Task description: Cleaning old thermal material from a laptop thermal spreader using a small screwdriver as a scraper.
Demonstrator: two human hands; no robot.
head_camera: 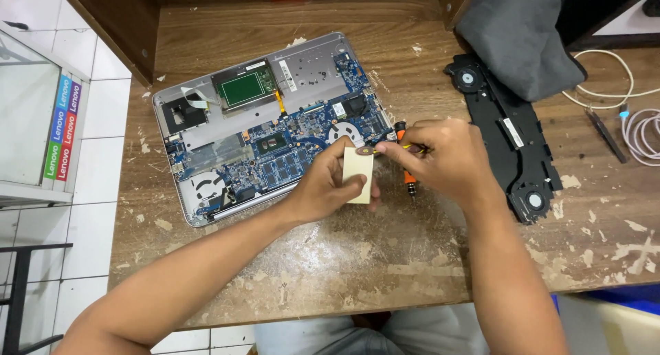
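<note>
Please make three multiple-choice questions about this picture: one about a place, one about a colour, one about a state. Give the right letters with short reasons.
1. Where does the black fan assembly lie?
A. On the opened laptop
B. On the wooden table, on the right side of the hands
C. On the tiled floor

2. What colour is the small flat block in the left hand?
A. Pale cream
B. Red
C. Dark blue

3. In what state is the laptop?
A. Closed, with its cover on
B. Open, with the blue circuit board exposed
C. Folded upright

Answers:
1 B: it rests on the table beside the right hand, apart from the laptop.
2 A: the block between the fingers is cream.
3 B: the board and a round fan are plainly visible.
</note>
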